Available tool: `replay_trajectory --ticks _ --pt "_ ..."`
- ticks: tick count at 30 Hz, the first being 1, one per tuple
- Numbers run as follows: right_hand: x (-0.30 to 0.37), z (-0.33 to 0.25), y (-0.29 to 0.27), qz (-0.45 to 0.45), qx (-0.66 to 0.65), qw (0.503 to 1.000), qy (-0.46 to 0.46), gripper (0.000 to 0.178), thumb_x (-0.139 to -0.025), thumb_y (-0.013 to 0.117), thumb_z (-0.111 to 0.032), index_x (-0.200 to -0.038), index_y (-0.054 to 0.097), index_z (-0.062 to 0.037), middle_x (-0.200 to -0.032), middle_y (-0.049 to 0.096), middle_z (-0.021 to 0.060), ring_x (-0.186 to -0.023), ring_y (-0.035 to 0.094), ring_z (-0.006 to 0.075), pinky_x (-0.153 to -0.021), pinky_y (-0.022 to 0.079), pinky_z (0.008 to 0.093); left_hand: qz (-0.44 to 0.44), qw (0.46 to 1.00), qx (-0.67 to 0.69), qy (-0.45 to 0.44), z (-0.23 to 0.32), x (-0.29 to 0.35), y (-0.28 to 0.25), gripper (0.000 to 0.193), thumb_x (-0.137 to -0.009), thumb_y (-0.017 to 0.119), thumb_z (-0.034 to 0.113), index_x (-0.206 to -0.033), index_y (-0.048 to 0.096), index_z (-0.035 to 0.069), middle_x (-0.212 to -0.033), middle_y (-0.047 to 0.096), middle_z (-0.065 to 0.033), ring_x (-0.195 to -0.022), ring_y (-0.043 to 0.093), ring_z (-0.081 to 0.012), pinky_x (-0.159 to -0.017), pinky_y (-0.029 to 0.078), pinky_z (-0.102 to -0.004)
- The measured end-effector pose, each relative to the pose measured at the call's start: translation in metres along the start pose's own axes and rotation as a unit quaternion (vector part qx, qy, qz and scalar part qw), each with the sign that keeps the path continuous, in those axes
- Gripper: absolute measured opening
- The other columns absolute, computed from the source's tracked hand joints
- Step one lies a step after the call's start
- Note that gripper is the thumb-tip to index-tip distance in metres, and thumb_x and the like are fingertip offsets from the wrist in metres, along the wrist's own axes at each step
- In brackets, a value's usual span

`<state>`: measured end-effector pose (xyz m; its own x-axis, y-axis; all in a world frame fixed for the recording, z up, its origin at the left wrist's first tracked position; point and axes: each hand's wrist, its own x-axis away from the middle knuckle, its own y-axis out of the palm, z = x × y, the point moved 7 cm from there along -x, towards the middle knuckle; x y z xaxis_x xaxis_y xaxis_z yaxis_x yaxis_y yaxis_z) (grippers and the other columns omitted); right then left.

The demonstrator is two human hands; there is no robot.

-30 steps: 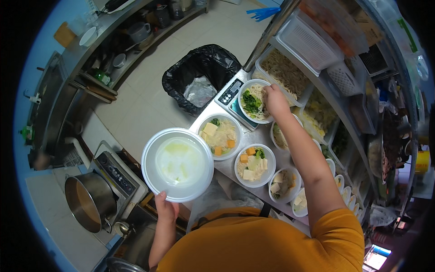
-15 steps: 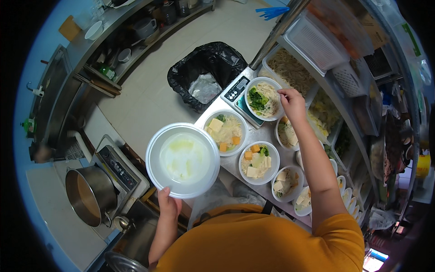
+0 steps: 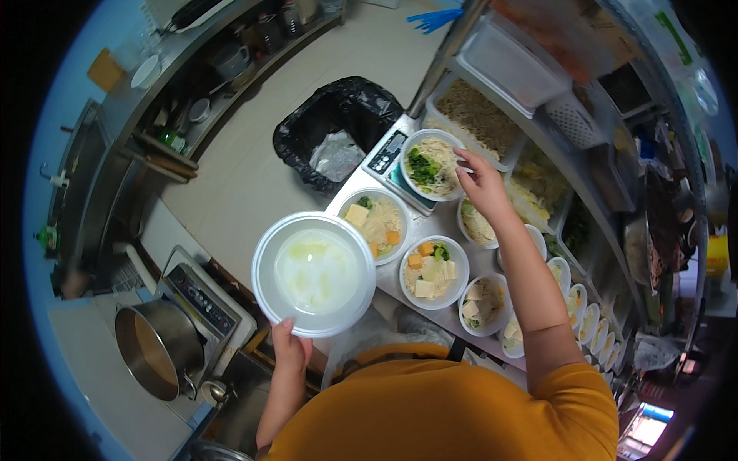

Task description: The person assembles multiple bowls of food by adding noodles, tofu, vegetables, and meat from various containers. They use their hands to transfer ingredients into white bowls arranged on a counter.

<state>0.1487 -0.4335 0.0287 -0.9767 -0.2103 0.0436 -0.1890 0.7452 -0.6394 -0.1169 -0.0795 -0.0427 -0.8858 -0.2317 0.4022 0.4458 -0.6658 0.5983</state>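
Note:
My left hand (image 3: 289,347) grips the near rim of a large white plastic bowl (image 3: 261,288), held up over the table's left edge. Its inside looks bare but for pale greenish patches on the bottom. My right hand (image 3: 483,183) is at the right rim of a smaller white bowl (image 3: 433,164), its fingers apart and nothing visible in them. Noodle-like strands and chopped greens fill that bowl, which rests on a digital scale (image 3: 387,154). Closer to me stand a bowl with noodles and tofu (image 3: 374,224) and another with tofu cubes and greens (image 3: 434,272).
A black-lined bin (image 3: 338,131) stands beyond the scale. Tubs of noodles (image 3: 478,115) and cabbage (image 3: 538,184) line the right, under a metal-edged shelf. Several filled bowls (image 3: 576,306) run down the right side. At left, a steel pot (image 3: 160,349) sits beside a control panel (image 3: 201,290).
My right hand's fingers have loosened and spread at the small bowl's rim. The large bowl stays in my left hand. The whole view has shifted slightly.

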Motion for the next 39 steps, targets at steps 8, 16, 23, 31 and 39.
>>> replay_trajectory --ticks 8,16,23,31,39 --pt "0.078 0.014 -0.051 0.173 -0.048 0.983 -0.031 0.018 -0.086 0.060 -0.016 -0.097 0.064 -0.0026 -0.093 0.062 0.0129 -0.087 0.061 0.0258 -0.076 0.050 0.0341 -0.098 0.992 -0.034 -0.069 -0.022 -0.005 0.047 0.071 -0.081 0.051 0.041 -0.138 0.032 0.003 -0.139 0.041 -0.0128 -0.127 0.041 -0.0283 -0.106 0.032 -0.0433" --pt "0.291 0.138 -0.159 0.335 -0.159 0.916 0.154 0.019 -0.091 0.057 -0.013 -0.105 0.064 -0.0030 -0.096 0.064 0.0073 -0.087 0.062 0.0143 -0.077 0.049 0.0258 -0.134 0.982 -0.092 -0.096 -0.078 0.017 0.120 0.075 -0.080 0.053 0.043 -0.137 0.032 -0.001 -0.138 0.040 -0.0138 -0.126 0.040 -0.0260 -0.107 0.029 -0.0408" --pt "0.511 0.278 -0.278 0.504 -0.256 0.794 0.222 0.015 -0.091 0.056 -0.008 -0.103 0.062 -0.0013 -0.085 0.062 0.0018 -0.075 0.056 0.0074 -0.070 0.048 0.0218 -0.155 0.976 -0.114 -0.106 -0.161 0.083 0.188 0.077 -0.078 0.055 0.042 -0.138 0.031 0.000 -0.137 0.042 -0.0145 -0.124 0.043 -0.0280 -0.104 0.035 -0.0419" --pt "0.659 0.440 -0.465 0.532 0.022 0.793 0.295 0.018 -0.088 0.055 -0.010 -0.103 0.064 -0.0032 -0.090 0.067 0.0079 -0.080 0.062 0.0162 -0.074 0.049 0.0267 -0.124 0.986 -0.075 -0.084 -0.283 0.198 0.267 0.069 -0.081 0.052 0.039 -0.137 0.034 0.004 -0.131 0.049 -0.0142 -0.114 0.055 -0.0296 -0.087 0.053 -0.0436" --pt "0.591 0.585 -0.509 0.234 0.220 0.883 0.342 0.034 -0.079 0.066 -0.026 -0.103 0.067 -0.0023 -0.095 0.069 0.0128 -0.087 0.065 0.0271 -0.077 0.051 0.0346 -0.119 0.984 -0.099 -0.083 -0.339 0.283 0.308 0.069 -0.081 0.051 0.040 -0.139 0.032 0.006 -0.135 0.045 -0.0130 -0.120 0.051 -0.0292 -0.092 0.049 -0.0449"
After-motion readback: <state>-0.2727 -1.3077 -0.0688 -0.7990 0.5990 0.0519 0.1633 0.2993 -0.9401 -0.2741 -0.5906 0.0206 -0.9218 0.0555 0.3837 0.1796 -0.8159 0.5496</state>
